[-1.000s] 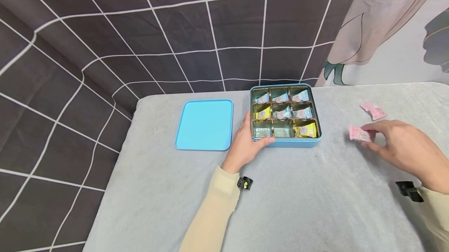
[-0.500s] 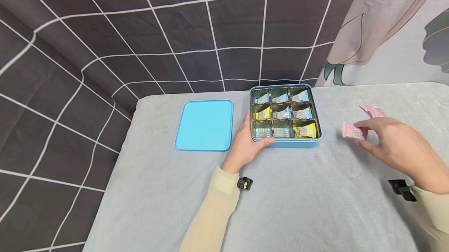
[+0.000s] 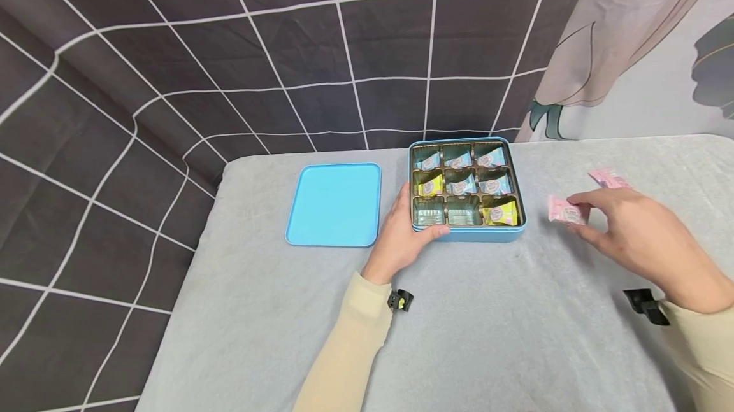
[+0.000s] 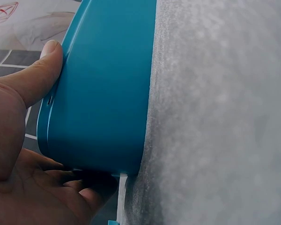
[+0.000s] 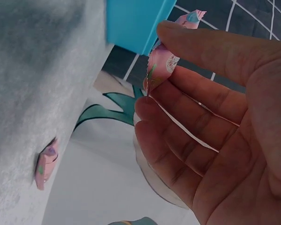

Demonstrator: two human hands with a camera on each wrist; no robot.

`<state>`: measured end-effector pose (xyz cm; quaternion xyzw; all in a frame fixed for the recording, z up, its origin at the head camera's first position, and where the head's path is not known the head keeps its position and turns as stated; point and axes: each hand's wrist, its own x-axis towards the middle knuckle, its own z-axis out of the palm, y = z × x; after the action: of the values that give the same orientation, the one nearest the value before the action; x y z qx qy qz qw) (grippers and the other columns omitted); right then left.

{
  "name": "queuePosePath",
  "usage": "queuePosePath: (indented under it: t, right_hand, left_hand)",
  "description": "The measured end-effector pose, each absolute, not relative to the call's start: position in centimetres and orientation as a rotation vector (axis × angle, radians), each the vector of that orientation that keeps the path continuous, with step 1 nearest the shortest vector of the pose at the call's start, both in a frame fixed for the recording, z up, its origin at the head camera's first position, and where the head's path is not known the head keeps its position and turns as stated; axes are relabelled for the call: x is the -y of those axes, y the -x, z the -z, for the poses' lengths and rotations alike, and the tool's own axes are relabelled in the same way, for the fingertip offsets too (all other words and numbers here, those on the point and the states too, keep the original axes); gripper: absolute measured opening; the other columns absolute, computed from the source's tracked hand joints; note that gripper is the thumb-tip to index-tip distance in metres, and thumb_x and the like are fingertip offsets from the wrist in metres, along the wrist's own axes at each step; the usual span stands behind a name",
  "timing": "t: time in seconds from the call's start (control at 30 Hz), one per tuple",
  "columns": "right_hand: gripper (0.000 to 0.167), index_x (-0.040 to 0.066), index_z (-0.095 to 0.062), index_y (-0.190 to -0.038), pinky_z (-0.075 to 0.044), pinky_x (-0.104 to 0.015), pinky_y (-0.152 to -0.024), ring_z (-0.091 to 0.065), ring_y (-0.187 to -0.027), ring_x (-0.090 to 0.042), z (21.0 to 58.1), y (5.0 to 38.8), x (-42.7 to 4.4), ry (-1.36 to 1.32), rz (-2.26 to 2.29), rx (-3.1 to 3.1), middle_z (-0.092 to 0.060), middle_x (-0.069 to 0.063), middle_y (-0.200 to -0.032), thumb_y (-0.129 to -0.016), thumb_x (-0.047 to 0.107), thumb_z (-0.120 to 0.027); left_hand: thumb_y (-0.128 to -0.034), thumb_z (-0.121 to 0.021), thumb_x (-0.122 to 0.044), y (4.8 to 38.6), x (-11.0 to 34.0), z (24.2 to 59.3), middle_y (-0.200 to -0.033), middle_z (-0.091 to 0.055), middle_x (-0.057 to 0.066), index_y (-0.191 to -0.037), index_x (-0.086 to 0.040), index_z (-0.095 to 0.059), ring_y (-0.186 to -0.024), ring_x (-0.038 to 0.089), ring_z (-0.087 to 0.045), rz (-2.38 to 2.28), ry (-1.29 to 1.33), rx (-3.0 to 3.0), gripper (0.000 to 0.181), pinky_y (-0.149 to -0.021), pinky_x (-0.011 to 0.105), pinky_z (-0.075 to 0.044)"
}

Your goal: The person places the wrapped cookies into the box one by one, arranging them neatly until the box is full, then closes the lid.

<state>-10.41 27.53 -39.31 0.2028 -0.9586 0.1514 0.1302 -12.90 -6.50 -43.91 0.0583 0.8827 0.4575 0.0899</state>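
Note:
A blue tin (image 3: 480,234) with a divided insert stands at the back of the table. Blue-wrapped candies (image 3: 490,157) and yellow-wrapped ones (image 3: 501,213) sit in its compartments; the front-left and front-middle compartments hold nothing. My left hand (image 3: 398,238) grips the tin's front-left corner, thumb on the front rim and fingers along the left side. To the right of the tin, my right hand (image 3: 645,230) pinches a pink-wrapped candy (image 3: 564,210) between thumb and fingertips, off the cloth. Another pink candy (image 3: 609,177) lies behind that hand, partly hidden by it in the head view.
The tin's blue lid (image 3: 334,204) lies flat to the left of the left hand. Grey cloth (image 3: 470,329) covers the table. Dark grid-patterned fabric (image 3: 287,49) hangs behind and at the left, with a pale printed curtain (image 3: 642,68) at the back right.
My right hand has moved left toward the tin, carrying the pinched pink candy. The left hand, the tin and the lid have stayed in place.

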Motion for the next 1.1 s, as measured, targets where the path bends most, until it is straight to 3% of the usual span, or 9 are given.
queuePosePath:
  t: [0.2,0.33,0.53,0.8,1.1]
  right_hand:
    - [0.043,0.003,-0.073,-0.101,-0.044,-0.042,-0.054,-0.052,-0.066,-0.019,39.1,10.5,-26.9,-0.611,-0.436,2.780,-0.067,-0.002,-0.080,-0.062,0.006,-0.089]
    - [0.045,0.001,-0.073,-0.103,-0.049,-0.052,-0.064,-0.063,-0.079,-0.028,39.1,10.7,-26.5,-0.652,-0.447,2.740,-0.068,-0.004,-0.082,-0.061,0.005,-0.089]
    - [0.045,0.001,-0.073,-0.105,-0.051,-0.056,-0.067,-0.065,-0.086,-0.032,39.1,10.8,-25.9,-0.669,-0.475,2.728,-0.070,-0.010,-0.087,-0.062,0.005,-0.088]
    - [0.044,0.004,-0.073,-0.106,-0.052,-0.054,-0.066,-0.066,-0.087,-0.029,38.8,10.8,-25.1,-0.689,-0.475,2.732,-0.069,-0.007,-0.089,-0.065,0.007,-0.088]
    - [0.042,0.001,-0.074,-0.110,-0.050,-0.055,-0.080,-0.064,-0.099,-0.036,38.7,10.9,-24.0,-0.741,-0.497,2.714,-0.072,-0.017,-0.102,-0.070,0.007,-0.086]
  left_hand:
    - [-0.0834,-0.080,-0.050,12.9,6.5,43.9,-0.167,-0.017,0.010,-0.163,-0.009,-0.010,-0.151,0.023,-0.019,-1.361,-0.176,-2.621,0.113,-0.120,0.043,-0.025]
    - [-0.0837,-0.080,-0.049,13.0,6.5,44.0,-0.167,-0.017,0.010,-0.163,-0.009,-0.010,-0.151,0.023,-0.020,-1.360,-0.182,-2.625,0.113,-0.120,0.042,-0.025]
    - [-0.0836,-0.080,-0.049,13.0,6.5,44.1,-0.166,-0.018,0.011,-0.162,-0.009,-0.010,-0.151,0.023,-0.020,-1.362,-0.187,-2.631,0.113,-0.120,0.042,-0.026]
    - [-0.0832,-0.080,-0.050,13.0,6.5,44.1,-0.166,-0.018,0.011,-0.162,-0.008,-0.010,-0.151,0.024,-0.020,-1.367,-0.189,-2.631,0.114,-0.119,0.043,-0.026]
    - [-0.0831,-0.080,-0.050,12.9,6.5,44.1,-0.167,-0.018,0.011,-0.163,-0.009,-0.010,-0.151,0.024,-0.020,-1.361,-0.189,-2.629,0.114,-0.119,0.043,-0.026]
